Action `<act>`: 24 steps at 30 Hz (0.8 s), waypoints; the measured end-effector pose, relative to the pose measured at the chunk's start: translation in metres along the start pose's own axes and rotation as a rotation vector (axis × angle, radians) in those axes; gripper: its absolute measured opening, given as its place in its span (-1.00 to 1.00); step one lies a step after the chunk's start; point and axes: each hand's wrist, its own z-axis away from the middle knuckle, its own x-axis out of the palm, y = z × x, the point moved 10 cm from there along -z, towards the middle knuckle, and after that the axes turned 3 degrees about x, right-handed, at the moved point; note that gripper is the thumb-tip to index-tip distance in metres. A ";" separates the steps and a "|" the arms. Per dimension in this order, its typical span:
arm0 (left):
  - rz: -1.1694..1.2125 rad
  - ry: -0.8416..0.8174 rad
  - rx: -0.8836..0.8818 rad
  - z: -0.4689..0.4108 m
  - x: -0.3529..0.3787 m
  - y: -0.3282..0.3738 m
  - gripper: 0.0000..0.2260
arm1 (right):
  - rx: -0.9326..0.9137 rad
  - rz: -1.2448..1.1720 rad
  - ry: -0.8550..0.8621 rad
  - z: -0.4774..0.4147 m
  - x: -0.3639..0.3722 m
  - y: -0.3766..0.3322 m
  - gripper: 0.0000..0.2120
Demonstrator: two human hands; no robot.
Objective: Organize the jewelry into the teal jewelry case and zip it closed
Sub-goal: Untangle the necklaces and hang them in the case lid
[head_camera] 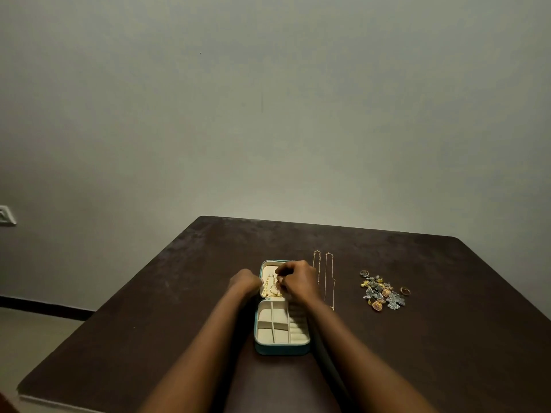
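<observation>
Head view, entries by size.

1. Dark brown table [149, 323], set against a plain wall. It carries every item below.

2. Teal jewelry case [281, 350], unzipped and laid flat at mid-table, directly ahead of the person. The near half holds cream dividers and ring rolls, and no jewelry shows in its compartments. The far half is the lid [264, 267], lying open and flat, likely so that chains can be fixed to its inner face.

3. Right hand [298, 280], over the lid with fingers curled. It appears to pinch the gold chain at its upper end, probably to hook or tuck it in.

4. Left hand [244, 281], at the lid's left edge with knuckles toward the camera and fingers hidden. It may be steadying the lid or the chain, but I cannot tell how it grips.

5. Gold chain [272, 289], lying inside the lid between the two hands. Its fastening is too small to read.

6. Two thin necklaces [329, 281], laid straight and side by side just right of the case, likely kept untangled for loading next.

7. Heap of earrings [383, 292], gold and silver, well right of the case, unsorted.

8. Two rings, one [405, 290] at the heap's right edge and one [363, 273] at its far left.

Judgement: early stage, most pieces are outside the case and zipping is far off.
</observation>
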 end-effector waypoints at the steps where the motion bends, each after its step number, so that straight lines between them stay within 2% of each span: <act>1: 0.032 -0.030 0.012 -0.001 0.004 0.000 -0.74 | 0.021 -0.028 0.019 -0.001 -0.004 0.003 -0.79; 5: 0.185 -0.083 0.048 -0.003 0.012 -0.001 -0.83 | 0.111 -0.098 0.127 0.001 -0.023 0.023 -0.74; 9: 0.391 -0.144 0.016 0.005 0.015 -0.004 -0.83 | 0.158 -0.189 0.179 0.006 -0.033 0.042 -0.75; 13: 0.644 -0.183 0.048 0.020 0.015 0.004 -0.74 | 0.083 -0.134 0.247 0.014 -0.047 0.038 -0.76; 16: 0.808 -0.138 0.105 0.025 0.011 0.007 -0.67 | 0.011 -0.120 0.289 0.020 -0.052 0.030 -0.77; 21: 0.879 -0.071 0.179 0.029 0.005 0.006 -0.66 | -0.022 -0.167 0.253 0.024 -0.046 0.030 -0.65; 24: 0.887 -0.072 0.186 0.033 0.004 0.006 -0.66 | -0.020 -0.172 0.211 0.026 -0.040 0.031 -0.65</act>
